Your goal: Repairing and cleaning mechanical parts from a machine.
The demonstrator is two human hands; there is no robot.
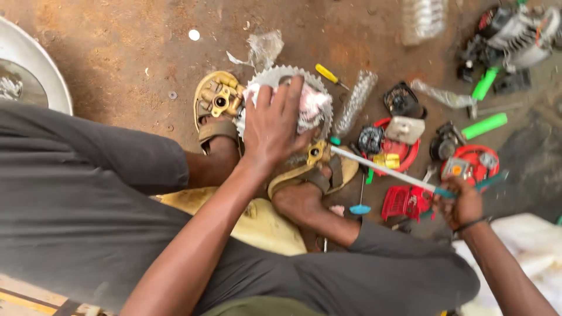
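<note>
A pale basin rim (41,64) is seen at the far left edge, with bare dirt floor (129,52) open beside it. A brass part (220,100) lies on a sandal (212,126), just left of the toothed blade (275,79). The left hand (274,126) is spread flat, fingers open, and is pressed down on a pink rag (313,105) over the blade. The blade is held between the two sandalled feet, close in front of the knees. A yellow screwdriver (328,74) and a clear bottle (356,102) lie just beyond it. A long white rod (380,169) is run from beside the blade to the right hand (459,205), which is closed around its teal handle. The floor past the rod is crowded with red covers (404,202), a red disc (404,153) and green handles (485,124); little room is left there.
</note>
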